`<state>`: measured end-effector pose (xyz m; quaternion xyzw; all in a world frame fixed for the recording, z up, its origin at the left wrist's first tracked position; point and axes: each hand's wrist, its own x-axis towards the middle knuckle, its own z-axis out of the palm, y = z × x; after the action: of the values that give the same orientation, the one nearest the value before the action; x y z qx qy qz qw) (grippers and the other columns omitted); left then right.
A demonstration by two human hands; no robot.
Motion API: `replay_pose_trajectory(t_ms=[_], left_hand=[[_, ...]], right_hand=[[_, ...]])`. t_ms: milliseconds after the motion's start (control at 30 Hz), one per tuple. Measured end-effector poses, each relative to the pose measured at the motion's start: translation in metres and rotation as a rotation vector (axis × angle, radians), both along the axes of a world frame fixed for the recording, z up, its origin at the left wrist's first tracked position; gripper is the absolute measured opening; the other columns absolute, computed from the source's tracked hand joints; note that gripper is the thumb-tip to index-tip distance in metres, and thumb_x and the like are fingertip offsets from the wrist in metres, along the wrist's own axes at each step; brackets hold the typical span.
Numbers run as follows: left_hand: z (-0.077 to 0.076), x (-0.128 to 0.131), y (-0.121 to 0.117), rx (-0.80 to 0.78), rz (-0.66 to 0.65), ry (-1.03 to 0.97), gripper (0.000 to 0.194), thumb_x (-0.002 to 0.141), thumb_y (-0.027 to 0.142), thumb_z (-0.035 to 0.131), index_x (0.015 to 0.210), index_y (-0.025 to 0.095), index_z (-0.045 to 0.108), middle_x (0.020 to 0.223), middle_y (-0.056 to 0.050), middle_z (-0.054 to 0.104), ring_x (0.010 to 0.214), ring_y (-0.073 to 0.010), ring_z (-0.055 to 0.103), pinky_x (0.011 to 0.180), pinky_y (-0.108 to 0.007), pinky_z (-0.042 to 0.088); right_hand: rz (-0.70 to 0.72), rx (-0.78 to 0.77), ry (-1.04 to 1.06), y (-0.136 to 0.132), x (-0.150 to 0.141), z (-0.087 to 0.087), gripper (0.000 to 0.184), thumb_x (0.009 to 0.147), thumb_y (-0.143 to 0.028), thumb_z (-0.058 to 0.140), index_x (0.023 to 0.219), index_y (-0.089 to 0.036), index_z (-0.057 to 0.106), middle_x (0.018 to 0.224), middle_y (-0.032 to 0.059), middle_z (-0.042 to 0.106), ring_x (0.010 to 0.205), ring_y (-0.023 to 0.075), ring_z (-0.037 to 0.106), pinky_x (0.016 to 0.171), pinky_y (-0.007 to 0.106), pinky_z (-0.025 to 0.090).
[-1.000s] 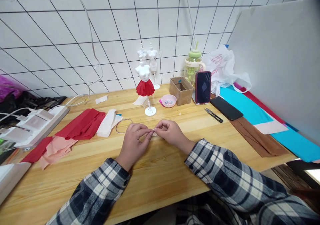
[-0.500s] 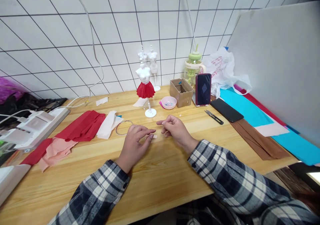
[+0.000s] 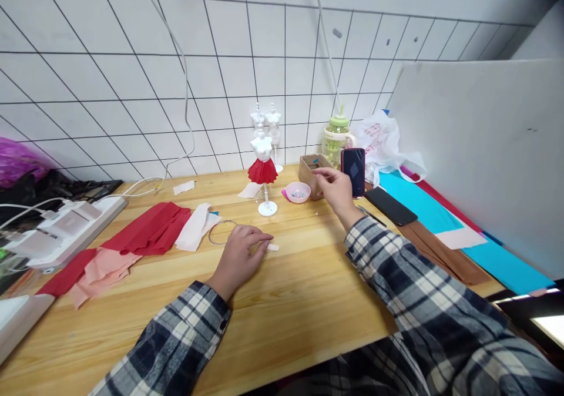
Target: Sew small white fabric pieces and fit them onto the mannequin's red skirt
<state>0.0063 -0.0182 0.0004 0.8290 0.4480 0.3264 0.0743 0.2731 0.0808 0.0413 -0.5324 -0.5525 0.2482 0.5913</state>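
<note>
My left hand (image 3: pixel 242 256) rests low over the table, thumb and forefinger pinched on a small white strip (image 3: pixel 273 247) whose end sticks out to the right. Farther off, my right hand (image 3: pixel 337 191) is raised in front of the small cardboard box (image 3: pixel 307 171), fingers drawn together; anything between the fingertips is too small to make out. Just left of that hand stands a pink dish (image 3: pixel 298 193) with small beads. Beyond my left hand, a white mini dress form (image 3: pixel 261 148) wears a red pleated skirt (image 3: pixel 262 171).
Red fabric (image 3: pixel 154 228), white fabric (image 3: pixel 194 227) and a thin wire ring (image 3: pixel 211 234) lie left. A propped phone (image 3: pixel 353 171), a green-lidded jug (image 3: pixel 335 137), a dark phone (image 3: pixel 390 205), snips (image 3: pixel 373 216) and blue fabric (image 3: pixel 423 202) are right. A power strip (image 3: pixel 79 231) lies far left.
My right hand has moved away from my left, forward and right to the cardboard box. My left hand has stayed at the white strip. The view has tilted upward.
</note>
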Motion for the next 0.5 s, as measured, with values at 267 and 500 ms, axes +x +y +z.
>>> replay_pose_trajectory(t_ms=[267,500], left_hand=[[-0.007,-0.003,0.003,0.014,-0.011,-0.037,0.018,0.088,0.025,0.057,0.093,0.023,0.074,0.091,-0.005,0.068,0.089,-0.0215,0.057,0.082,-0.038,0.044],[-0.003,-0.002,0.001,0.029,-0.016,-0.060,0.018,0.090,0.022,0.056,0.095,0.023,0.074,0.092,-0.005,0.068,0.090,-0.0213,0.056,0.083,-0.038,0.042]], right_hand=[[-0.165,0.056,-0.626,0.044,0.036,0.012,0.036,0.085,-0.017,0.053,0.116,-0.021,0.071,0.112,0.0091,0.072,0.106,0.0247,0.062,0.094,0.039,0.046],[-0.262,0.220,-0.405,-0.004,0.006,-0.003,0.027,0.086,-0.020,0.050,0.105,-0.017,0.069,0.100,0.0083,0.071,0.086,0.0208,0.059,0.083,0.034,0.046]])
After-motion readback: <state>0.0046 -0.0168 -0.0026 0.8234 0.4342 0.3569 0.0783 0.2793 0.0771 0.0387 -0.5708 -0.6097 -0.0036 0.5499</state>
